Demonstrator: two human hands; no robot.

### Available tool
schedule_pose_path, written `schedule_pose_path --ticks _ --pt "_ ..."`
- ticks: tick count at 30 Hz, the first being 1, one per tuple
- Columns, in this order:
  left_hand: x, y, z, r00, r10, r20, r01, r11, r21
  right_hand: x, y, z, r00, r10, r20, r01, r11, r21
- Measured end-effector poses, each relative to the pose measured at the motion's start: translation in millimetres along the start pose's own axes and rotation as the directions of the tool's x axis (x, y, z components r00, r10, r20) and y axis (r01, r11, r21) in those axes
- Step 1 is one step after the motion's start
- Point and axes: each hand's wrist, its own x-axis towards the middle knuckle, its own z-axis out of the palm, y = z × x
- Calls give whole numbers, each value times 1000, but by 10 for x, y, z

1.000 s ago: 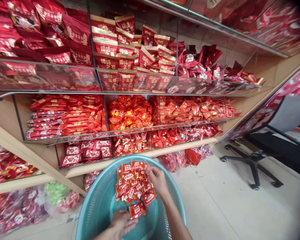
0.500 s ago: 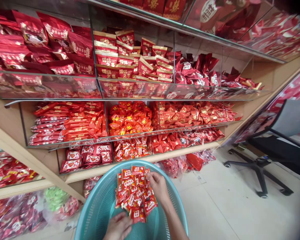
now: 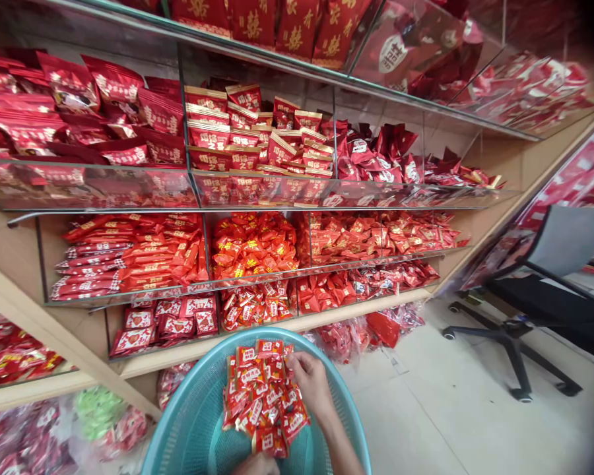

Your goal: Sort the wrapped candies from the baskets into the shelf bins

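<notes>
A heap of small red candy packets (image 3: 264, 394) with white labels lies inside a teal plastic basket (image 3: 164, 427), bunched toward its far side. My right hand (image 3: 313, 386) reaches in from the right, thumb and forefinger pinched on a candy packet at the heap's upper right edge. At the bottom of the view, my left hand (image 3: 258, 464) is curled closed against the lower edge of the nearest packet. Its lower part is cut off by the frame, and what its fingers hold cannot be made out.
Shelves behind the basket carry red snack bags (image 3: 212, 132), orange-red packets (image 3: 255, 247) and heart-printed packets (image 3: 136, 330) behind glass fronts (image 3: 257, 276). Plastic bags of goods (image 3: 344, 336) sit on the tiled floor (image 3: 410, 422). An office chair (image 3: 519, 330) stands to the right.
My left hand has dropped lower in the view, its loosely spread fingers now curled in. My right hand stays at the heap's edge. The whole view has shifted slightly.
</notes>
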Motion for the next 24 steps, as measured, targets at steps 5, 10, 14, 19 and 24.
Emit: schedule_pose_path --ticks 5,10,14,19,24 --pt "194 814 -523 946 296 -132 -243 918 313 -5 -27 14 1000 2 15 -2 1000 7" --pt "600 1634 -1364 749 556 -360 -187 699 690 1 -18 30 1000 -5 9 4 1000 6" --pt "810 1790 -1629 754 542 -370 -80 636 768 20 37 21 1000 -22 11 22 999 -31" --pt "871 1771 -1580 771 534 -347 -6 550 835 37 83 18 1000 -28 12 29 998 -54" --pt "841 1730 -1598 777 552 -304 34 445 895 33 97 33 999 -49 6 50 995 -86"
